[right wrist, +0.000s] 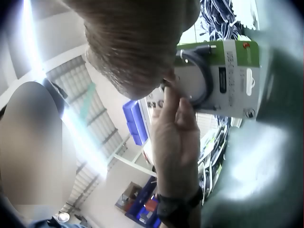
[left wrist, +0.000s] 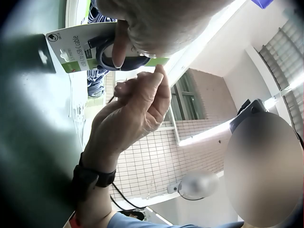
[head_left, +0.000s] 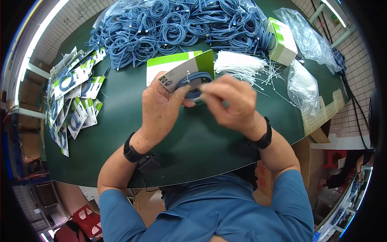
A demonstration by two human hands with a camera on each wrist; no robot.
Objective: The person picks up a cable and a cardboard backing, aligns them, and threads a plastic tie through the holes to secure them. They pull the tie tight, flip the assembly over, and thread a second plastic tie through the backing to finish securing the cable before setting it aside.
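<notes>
My left hand (head_left: 159, 109) holds up a white-and-green retail card (head_left: 204, 60), thumb across its front. A coiled blue cable (head_left: 195, 76) lies against the card, with a small white tie (head_left: 188, 76) on its upper left. In the right wrist view, the card (right wrist: 240, 85) shows its printing and hang hole, and a plug end shows on the cable (right wrist: 205, 71). My right hand (head_left: 234, 101) is at the coil's right side, thumb and index finger pinched together on a thin cable tie mostly hidden by the fingers.
Behind the hands lies a big heap of coiled blue cables (head_left: 173, 32). Another card (head_left: 155, 66) lies behind the held one. Loose white cable ties (head_left: 238, 66), a stack of cards (head_left: 284, 44) and plastic bags (head_left: 302, 84) are at right. Carded cables (head_left: 74, 88) pile up at left.
</notes>
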